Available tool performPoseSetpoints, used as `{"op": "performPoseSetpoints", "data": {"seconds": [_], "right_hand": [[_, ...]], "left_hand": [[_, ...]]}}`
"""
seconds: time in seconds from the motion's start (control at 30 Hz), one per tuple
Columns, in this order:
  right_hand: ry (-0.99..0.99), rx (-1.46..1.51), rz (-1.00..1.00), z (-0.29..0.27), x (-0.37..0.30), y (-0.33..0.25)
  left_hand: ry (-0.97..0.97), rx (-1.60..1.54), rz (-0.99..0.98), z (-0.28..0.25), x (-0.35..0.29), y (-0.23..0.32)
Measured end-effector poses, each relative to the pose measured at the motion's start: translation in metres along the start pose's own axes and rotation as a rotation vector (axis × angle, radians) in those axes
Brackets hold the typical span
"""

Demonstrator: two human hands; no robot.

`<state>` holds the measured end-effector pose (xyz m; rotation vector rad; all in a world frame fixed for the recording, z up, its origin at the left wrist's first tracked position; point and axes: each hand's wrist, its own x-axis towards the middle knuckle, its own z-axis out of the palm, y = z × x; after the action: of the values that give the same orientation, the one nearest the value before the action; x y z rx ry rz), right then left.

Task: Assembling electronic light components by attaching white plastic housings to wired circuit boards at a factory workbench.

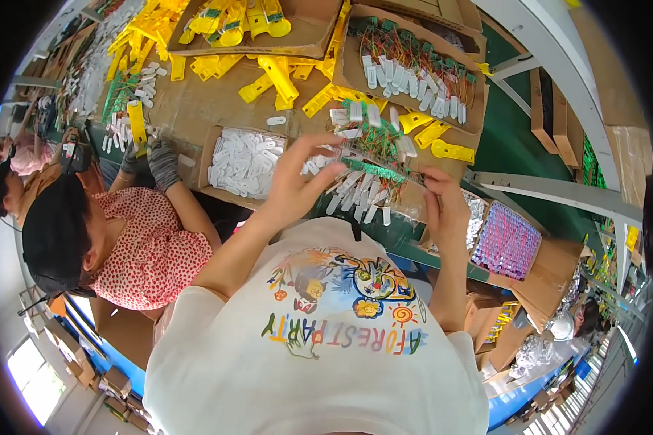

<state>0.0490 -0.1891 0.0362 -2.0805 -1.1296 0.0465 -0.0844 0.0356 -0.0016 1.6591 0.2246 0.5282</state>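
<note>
Both hands worked over the cardboard-covered table (189,109). The left hand (297,177) had its grip clamped on one end of a green strip of small circuit boards (374,170) with white plastic tabs dangling from it; the right hand (442,199) pinched the other end, holding it just above the table. A tray of loose white tabs (243,163) sat full beside it, and a box of wired boards (413,69) waited behind, so much seemed left
</note>
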Motion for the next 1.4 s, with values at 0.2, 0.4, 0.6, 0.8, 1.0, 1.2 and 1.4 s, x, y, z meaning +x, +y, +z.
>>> {"op": "performPoseSetpoints", "data": {"seconds": [0.2,0.4,0.6,0.8,1.0,1.2,1.4], "right_hand": [[-0.015,0.346,0.059,-0.007,-0.005,-0.011],[-0.119,0.551,0.198,-0.009,0.001,-0.023],[-0.226,0.486,0.139,-0.009,0.008,-0.031],[-0.189,0.447,0.057,-0.004,0.013,-0.030],[-0.055,0.401,0.157,0.000,0.010,-0.022],[-0.018,0.407,0.145,0.007,0.007,-0.018],[0.024,0.883,0.359,0.002,0.009,-0.015]], "left_hand": [[-0.064,0.136,0.253,-0.017,0.005,0.026],[-0.019,-0.109,0.134,-0.014,0.000,0.040],[-0.060,-0.064,0.224,-0.024,0.000,0.022],[-0.198,0.062,0.147,-0.028,0.009,0.051],[-0.407,0.070,0.130,-0.034,0.011,0.039],[-0.456,0.062,-0.091,-0.015,0.014,0.056],[-0.304,0.204,0.104,-0.001,0.013,0.051]]}}
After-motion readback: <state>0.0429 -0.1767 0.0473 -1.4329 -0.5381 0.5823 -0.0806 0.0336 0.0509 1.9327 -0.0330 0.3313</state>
